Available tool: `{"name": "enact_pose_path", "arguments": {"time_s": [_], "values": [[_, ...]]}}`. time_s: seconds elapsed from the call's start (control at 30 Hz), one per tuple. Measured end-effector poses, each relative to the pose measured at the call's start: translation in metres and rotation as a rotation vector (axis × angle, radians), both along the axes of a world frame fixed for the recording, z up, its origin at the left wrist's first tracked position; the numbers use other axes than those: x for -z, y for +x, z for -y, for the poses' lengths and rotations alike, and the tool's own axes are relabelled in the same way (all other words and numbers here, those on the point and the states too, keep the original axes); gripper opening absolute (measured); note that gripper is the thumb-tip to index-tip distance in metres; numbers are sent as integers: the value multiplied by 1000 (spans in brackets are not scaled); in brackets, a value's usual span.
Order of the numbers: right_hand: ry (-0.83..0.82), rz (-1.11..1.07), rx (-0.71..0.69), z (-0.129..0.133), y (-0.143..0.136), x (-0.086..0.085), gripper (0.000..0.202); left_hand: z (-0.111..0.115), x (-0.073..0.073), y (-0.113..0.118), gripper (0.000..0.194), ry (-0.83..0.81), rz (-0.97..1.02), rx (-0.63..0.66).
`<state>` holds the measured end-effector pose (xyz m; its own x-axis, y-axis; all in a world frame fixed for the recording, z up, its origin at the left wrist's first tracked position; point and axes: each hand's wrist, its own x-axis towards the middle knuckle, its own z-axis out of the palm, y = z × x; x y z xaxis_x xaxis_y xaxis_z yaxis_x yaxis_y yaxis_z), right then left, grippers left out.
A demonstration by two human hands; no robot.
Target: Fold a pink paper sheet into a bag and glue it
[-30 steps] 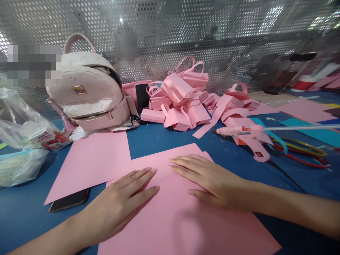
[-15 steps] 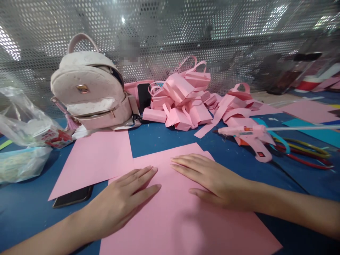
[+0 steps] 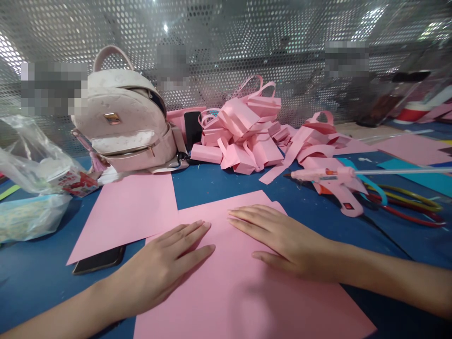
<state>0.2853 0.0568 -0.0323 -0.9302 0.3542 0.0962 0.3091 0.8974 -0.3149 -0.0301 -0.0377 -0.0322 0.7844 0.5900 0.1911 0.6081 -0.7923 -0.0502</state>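
Note:
Both hands rest flat on a large pink paper sheet point(image 3: 226, 282) on the blue table. My left hand point(image 3: 173, 261) lies on the sheet's left part, fingers stretched out and thumb apart. Over on the right part, my right hand point(image 3: 278, 240) is flat too, its fingers pointing left and the thumb spread. Neither one grips anything. Another edge of pink paper shows just beyond my right hand. A second pink sheet point(image 3: 130, 212) lies at the left, touching or slightly overlapping the large one, and partly covers a dark phone point(image 3: 100, 260).
Behind stand a pale pink backpack point(image 3: 123, 122), an upright phone point(image 3: 192, 129) and a heap of small pink paper bags point(image 3: 243, 132). Right: a pink glue gun point(image 3: 332, 176) with cord, and scissors point(image 3: 406, 202). Left: plastic bags point(image 3: 31, 216). A perforated metal panel point(image 3: 226, 47) closes the back.
Both hands stay in place on the paper. The whole view has shifted very slightly, with the objects a few pixels further right.

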Motion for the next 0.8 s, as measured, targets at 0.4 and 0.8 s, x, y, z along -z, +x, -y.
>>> {"name": "enact_pose_path", "arguments": {"time_s": [0.4, 0.8], "values": [[12, 24, 8, 2, 0, -2, 64, 0, 0, 0, 46, -14, 29, 3], [-11, 21, 30, 2, -1, -1, 63, 0, 0, 0, 47, -23, 31, 4]]}}
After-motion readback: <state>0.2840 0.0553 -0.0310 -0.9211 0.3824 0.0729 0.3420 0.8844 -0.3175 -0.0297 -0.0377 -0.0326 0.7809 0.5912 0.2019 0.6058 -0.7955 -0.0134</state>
